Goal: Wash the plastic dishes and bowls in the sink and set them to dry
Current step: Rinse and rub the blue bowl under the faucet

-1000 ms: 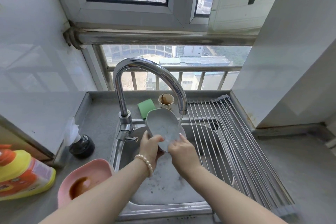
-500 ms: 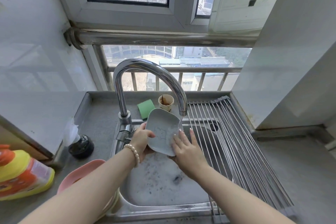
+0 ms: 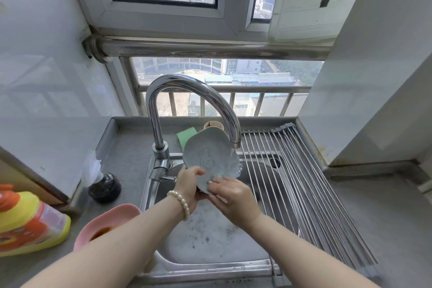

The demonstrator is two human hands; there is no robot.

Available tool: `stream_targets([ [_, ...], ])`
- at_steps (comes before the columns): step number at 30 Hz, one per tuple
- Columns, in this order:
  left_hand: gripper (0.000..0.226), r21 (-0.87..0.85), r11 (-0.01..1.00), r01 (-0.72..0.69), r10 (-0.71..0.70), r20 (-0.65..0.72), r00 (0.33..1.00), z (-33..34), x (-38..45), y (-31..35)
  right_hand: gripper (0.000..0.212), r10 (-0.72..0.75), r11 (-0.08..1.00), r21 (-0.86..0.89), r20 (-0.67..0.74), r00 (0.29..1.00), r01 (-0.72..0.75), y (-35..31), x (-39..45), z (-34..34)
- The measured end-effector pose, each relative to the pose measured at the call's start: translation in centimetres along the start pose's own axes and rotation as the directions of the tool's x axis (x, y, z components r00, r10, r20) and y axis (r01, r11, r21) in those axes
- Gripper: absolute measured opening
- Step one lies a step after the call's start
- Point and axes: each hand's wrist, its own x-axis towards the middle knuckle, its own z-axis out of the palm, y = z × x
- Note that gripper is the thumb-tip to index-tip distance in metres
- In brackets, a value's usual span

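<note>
You are holding a pale blue dish (image 3: 208,158) tilted up under the faucet (image 3: 191,103) spout, above the sink (image 3: 210,271), with its inner face turned toward you and showing a faint outlined figure. Water is running over its right edge. Your left hand (image 3: 188,186) is gripping the dish's lower left rim, thumb curled over the front and fingers behind it. Your right hand (image 3: 233,196) is lying against the lower front of the dish, fingers fairly straight and pressing on its surface; whether the thumb is hooking behind the rim, you cannot tell from here. A bead bracelet (image 3: 181,203) is sitting on your left wrist.

Foamy, speckled water is standing in the sink below your hands. A rod rack (image 3: 304,184) is lying over the sink's right part. A pink bowl (image 3: 109,220) with brown liquid is resting on the counter just left of the sink, near a yellow bottle (image 3: 25,222). Behind the dish, a green sponge (image 3: 184,137) and a cup (image 3: 213,125) are partly hidden.
</note>
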Motion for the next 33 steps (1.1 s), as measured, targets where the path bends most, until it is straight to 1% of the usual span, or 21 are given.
stream_targets([
  [2, 0.049, 0.042, 0.999, 0.018, -0.019, 0.015, 1.000, -0.3, -0.2, 0.2, 0.035, -0.047, 0.983, -0.169, 0.122, 0.991, 0.068, 1.7, -0.4, -0.8],
  [3, 0.046, 0.050, 0.998, 0.026, -0.027, 0.022, 0.999, -0.5, -0.4, 0.3, 0.042, -0.018, 0.964, -0.256, 0.195, 0.981, 0.069, 2.3, -0.7, -1.1],
  [5, 0.046, 0.062, 0.997, 0.038, -0.040, 0.038, 0.998, -0.7, -0.4, 0.6, 0.055, 0.099, 0.895, -0.442, 0.310, 0.946, 0.051, 2.5, -0.8, -1.3],
  [6, 0.048, 0.067, 0.997, 0.046, -0.049, 0.047, 0.998, -0.7, -0.4, 0.7, 0.056, 0.141, 0.860, -0.507, 0.325, 0.935, 0.046, 2.5, -0.9, -1.1],
  [8, 0.050, 0.077, 0.996, 0.054, -0.059, 0.066, 0.996, -0.6, -0.4, 0.7, 0.040, 0.143, 0.832, -0.553, 0.304, 0.942, 0.053, 2.4, -1.0, -0.6],
  [10, 0.046, 0.028, 0.999, 0.023, -0.025, 0.059, 0.998, -0.4, -0.3, 0.2, 0.024, 0.091, 0.861, -0.507, 0.235, 0.968, 0.042, 1.8, -0.5, -0.4],
  [13, 0.033, -0.080, 0.991, -0.106, 0.105, -0.012, 0.994, 0.4, -0.7, -1.0, 0.016, 0.059, 0.940, -0.341, 0.120, 0.991, -0.015, -0.6, 0.7, -0.1],
  [15, 0.032, -0.149, 0.973, -0.178, 0.172, -0.053, 0.984, 1.0, -1.2, -1.6, 0.019, 0.128, 0.973, -0.198, 0.047, 0.991, -0.117, -2.6, 1.3, 0.3],
  [17, 0.029, -0.172, 0.959, -0.227, 0.213, -0.097, 0.972, 1.3, -1.2, -1.3, 0.016, 0.257, 0.966, 0.037, -0.031, 0.966, -0.256, -3.3, 1.4, 0.3],
  [18, 0.027, -0.165, 0.956, -0.243, 0.225, -0.119, 0.967, 1.2, -1.1, -0.9, 0.016, 0.311, 0.941, 0.152, -0.043, 0.949, -0.302, -3.2, 1.1, 0.1],
  [19, 0.027, -0.144, 0.956, -0.256, 0.238, -0.129, 0.963, 1.1, -0.9, -0.4, 0.017, 0.304, 0.937, 0.191, -0.038, 0.952, -0.292, -2.6, 0.6, -0.1],
  [20, 0.028, -0.117, 0.957, -0.265, 0.251, -0.124, 0.960, 0.8, -0.7, 0.0, 0.017, 0.236, 0.963, 0.141, -0.027, 0.971, -0.230, -1.8, 0.0, -0.3],
  [21, 0.029, -0.084, 0.961, -0.265, 0.256, -0.107, 0.961, 0.5, -0.5, 0.3, 0.017, 0.134, 0.990, 0.040, 0.000, 0.991, -0.133, -0.8, -0.5, -0.6],
  [22, 0.027, -0.051, 0.967, -0.251, 0.246, -0.089, 0.965, 0.3, -0.5, 0.5, 0.015, 0.049, 0.997, -0.066, 0.062, 0.997, -0.045, 0.2, -0.9, -0.8],
  [23, 0.024, -0.028, 0.974, -0.224, 0.222, -0.068, 0.973, 0.1, -0.6, 0.6, 0.013, 0.015, 0.985, -0.170, 0.147, 0.989, 0.010, 1.0, -1.0, -1.2],
  [24, 0.022, -0.018, 0.983, -0.184, 0.183, -0.048, 0.982, -0.1, -0.6, 0.6, 0.013, 0.031, 0.960, -0.280, 0.214, 0.976, 0.031, 1.6, -1.1, -1.6],
  [25, 0.020, -0.007, 0.989, -0.145, 0.144, -0.030, 0.989, -0.2, -0.5, 0.5, 0.018, 0.070, 0.926, -0.376, 0.256, 0.964, 0.032, 1.7, -1.0, -1.8],
  [27, 0.020, 0.002, 0.995, -0.101, 0.101, -0.006, 0.995, -0.2, -0.5, 0.2, 0.028, 0.150, 0.883, -0.468, 0.321, 0.935, 0.019, 0.9, -0.5, -1.8],
  [29, 0.029, -0.054, 0.994, -0.092, 0.092, -0.018, 0.996, 0.1, -0.7, -0.9, 0.031, 0.153, 0.916, -0.402, 0.318, 0.936, -0.013, -0.5, -0.2, -1.2],
  [31, 0.033, -0.133, 0.985, -0.105, 0.101, -0.041, 0.994, 0.6, -1.1, -1.9, 0.030, 0.194, 0.972, -0.190, 0.308, 0.931, -0.140, -2.2, 0.2, -0.4],
  [33, 0.027, -0.182, 0.971, -0.152, 0.143, -0.063, 0.988, 0.8, -1.3, -2.1, 0.027, 0.272, 0.948, 0.073, 0.318, 0.908, -0.310, -3.1, 0.5, -0.3],
])
